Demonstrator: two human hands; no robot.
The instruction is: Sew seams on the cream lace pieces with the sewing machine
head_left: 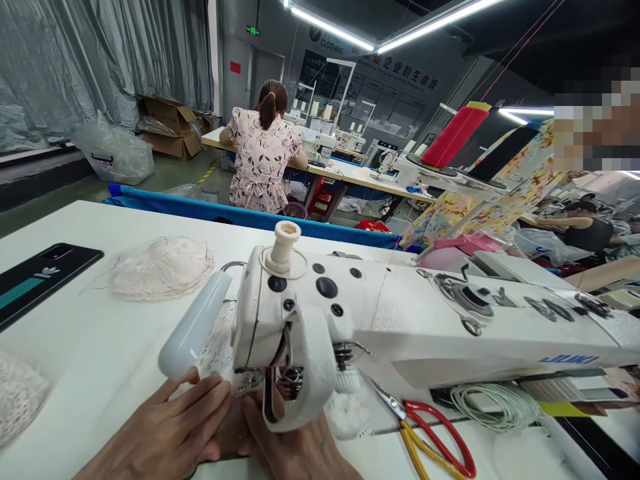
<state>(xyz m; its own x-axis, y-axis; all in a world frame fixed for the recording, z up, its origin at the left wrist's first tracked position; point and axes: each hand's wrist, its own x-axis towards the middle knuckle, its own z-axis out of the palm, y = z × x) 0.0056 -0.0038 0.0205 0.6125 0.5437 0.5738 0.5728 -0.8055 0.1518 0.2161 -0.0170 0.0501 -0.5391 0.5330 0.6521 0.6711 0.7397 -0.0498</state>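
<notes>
While both hands work close under the head of the machine [295, 300], I'd judge the step in hand to be guiding lace [217, 347] at the needle area. That lace lies on the worktop [100, 373], just left of the machine's head and running beneath it. The left hand [185, 410] sits at the machine's near left, its fingers drawn together on the lace's near edge; whether its grip pinches the cloth or merely presses it, I can't tell from here. The right hand [305, 443] reaches in below the machine's head, partly behind the curved guard, so its grip is hidden and I can't say what it grasps, if anything.

To my eye, the next move calls for keeping the edge flat and aligned, with both hands feeding evenly and fingertips clear of the needle. A pale stack [163, 267] lies left of the machine, apart from the hands, and the scissors [400, 408] rest to its right, within easy reach should a thread need trimming.
</notes>
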